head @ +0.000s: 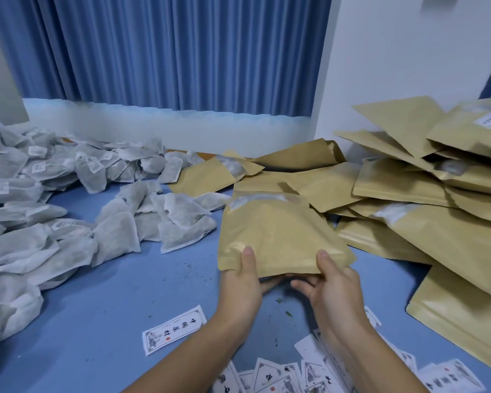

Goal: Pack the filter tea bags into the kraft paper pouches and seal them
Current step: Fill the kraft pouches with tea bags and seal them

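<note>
Holding one kraft paper pouch (278, 234) just over the blue tabletop (111, 307), mid-scene.
Pinched at its near edge by left grip (244, 282) and right grip (332, 282), thumbs on top, fingers curled under. Heaps of filter tea bags (54, 222) left, stacked pouches (437, 194) right, printed labels (173, 330) scattered near.

Dozens of tea bags (116, 236), about twelve kraft pouches (403, 182), several labels (174, 330).

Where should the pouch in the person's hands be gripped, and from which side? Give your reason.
The pouch is probably best pinched at its near edge, from the person's side, thumb above, fingers beneath: it is flat, its clear strip facing away.
</note>
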`<state>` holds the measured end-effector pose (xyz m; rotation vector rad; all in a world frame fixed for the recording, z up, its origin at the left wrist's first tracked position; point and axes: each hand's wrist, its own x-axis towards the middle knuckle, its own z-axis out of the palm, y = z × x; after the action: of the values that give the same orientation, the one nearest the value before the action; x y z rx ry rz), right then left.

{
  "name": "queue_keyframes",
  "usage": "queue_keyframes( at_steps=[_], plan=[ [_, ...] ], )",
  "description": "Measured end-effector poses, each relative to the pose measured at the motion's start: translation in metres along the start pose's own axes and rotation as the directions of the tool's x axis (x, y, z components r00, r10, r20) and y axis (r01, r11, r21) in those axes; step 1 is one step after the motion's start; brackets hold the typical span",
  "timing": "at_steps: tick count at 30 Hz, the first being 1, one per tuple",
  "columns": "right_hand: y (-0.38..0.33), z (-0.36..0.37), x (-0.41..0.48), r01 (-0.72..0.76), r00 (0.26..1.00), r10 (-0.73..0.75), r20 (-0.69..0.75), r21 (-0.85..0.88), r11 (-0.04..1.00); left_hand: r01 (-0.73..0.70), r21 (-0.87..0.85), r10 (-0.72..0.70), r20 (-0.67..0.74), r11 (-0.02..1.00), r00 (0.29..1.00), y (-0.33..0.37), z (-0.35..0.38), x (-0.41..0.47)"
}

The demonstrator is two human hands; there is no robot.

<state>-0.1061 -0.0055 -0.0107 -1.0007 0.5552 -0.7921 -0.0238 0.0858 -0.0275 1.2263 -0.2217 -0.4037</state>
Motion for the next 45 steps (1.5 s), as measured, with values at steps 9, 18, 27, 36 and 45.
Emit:
queue_keyframes(
  at_steps=[9, 18, 27, 36, 45],
  plan=[
    [-0.090, -0.011, 0.020, 0.304, 0.949, -0.313, 0.015, 0.210, 0.929, -0.201, 0.225, 0.155, 0.208, 0.953, 0.966, 0.063, 0.077, -0.001],
    [-0.182, -0.053, 0.118, 0.361, 0.904, -0.309, -0.296, 0.139, 0.922, 0.032, 0.114, -0.084, 0.498, 0.993, 0.863, 0.107, 0.235, 0.093],
    [-0.162, -0.070, 0.178, 0.250, 0.964, -0.257, -0.071, -0.092, 0.964, -0.370, 0.195, 0.259, 0.432, 0.908, 0.864, 0.055, 0.217, 0.105],
    [-0.038, -0.047, 0.122, 0.594, 0.804, -0.105, 0.585, -0.792, 0.140, -0.621, 0.765, 0.005, 0.631, -0.173, 0.776, 0.001, 0.032, 0.122],
    [-0.007, -0.013, 0.111, 0.732, 0.654, 0.121, 0.747, -0.584, -0.351, -0.681, 0.563, -0.013, 0.766, -0.469, 0.642, 0.012, -0.004, 0.110]
  ],
)
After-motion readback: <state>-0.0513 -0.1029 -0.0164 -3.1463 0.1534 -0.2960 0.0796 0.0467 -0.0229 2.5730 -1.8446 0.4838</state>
